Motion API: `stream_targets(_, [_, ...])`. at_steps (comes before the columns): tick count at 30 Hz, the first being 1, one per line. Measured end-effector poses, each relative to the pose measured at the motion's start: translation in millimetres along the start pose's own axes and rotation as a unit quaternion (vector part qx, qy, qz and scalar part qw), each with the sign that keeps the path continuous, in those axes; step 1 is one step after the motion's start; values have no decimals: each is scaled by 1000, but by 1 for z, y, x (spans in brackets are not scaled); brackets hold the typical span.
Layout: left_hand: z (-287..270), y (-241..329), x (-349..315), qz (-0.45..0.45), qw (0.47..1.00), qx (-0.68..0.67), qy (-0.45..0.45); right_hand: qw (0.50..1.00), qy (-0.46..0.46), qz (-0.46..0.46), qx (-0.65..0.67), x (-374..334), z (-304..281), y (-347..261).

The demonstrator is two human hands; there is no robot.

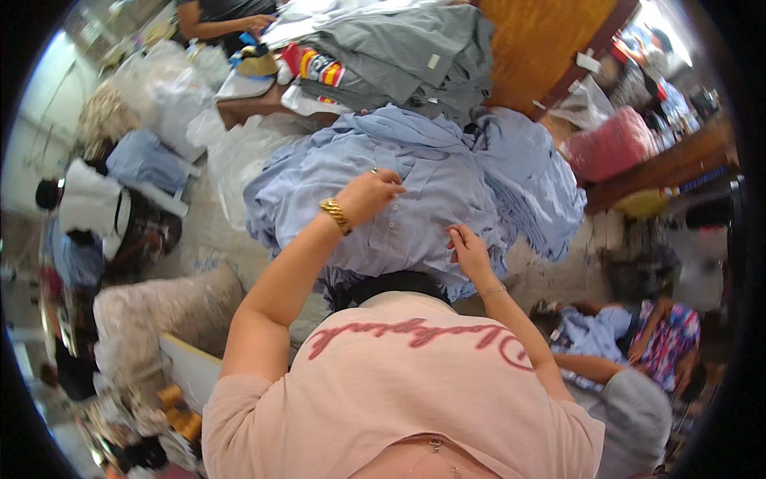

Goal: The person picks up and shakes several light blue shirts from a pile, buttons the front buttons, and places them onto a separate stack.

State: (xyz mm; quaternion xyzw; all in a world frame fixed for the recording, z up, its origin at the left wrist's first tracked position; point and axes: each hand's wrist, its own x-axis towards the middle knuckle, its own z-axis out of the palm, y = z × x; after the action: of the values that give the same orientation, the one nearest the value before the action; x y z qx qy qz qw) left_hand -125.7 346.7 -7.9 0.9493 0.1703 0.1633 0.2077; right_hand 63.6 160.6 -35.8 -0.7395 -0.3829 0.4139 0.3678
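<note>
A large heap of light blue shirts (343, 231) lies in front of me, and the top one is spread with its buttoned placket (392, 214) facing up. Over the upper part of that placket is my left hand (371, 194), its fingers curled together; a gold bracelet circles the wrist. Whether anything is between those fingers is too small to see. My right hand (471, 249) hovers at the right side of the top shirt, thumb and fingertips drawn into a pinch. What it grips, if anything, I cannot make out.
Beyond the heap, grey garments (399, 60) cover a table where another person's hand (255, 24) rests. Clear plastic bags (167, 92) stand at the far left. A stuffed sack (171, 311) is at my near left, and a pink wrapped bundle (610, 145) sits at right. People sit at both sides.
</note>
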Motion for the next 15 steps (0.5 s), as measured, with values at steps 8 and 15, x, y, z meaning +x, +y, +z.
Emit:
stream_targets(8, [26, -46, -4, 91, 995, -22, -34, 996, 34, -56, -52, 2, 80, 7])
stream_targets(15, [20, -44, -6, 21, 986, -162, 26, 986, 95, -130, -50, 0, 87, 19])
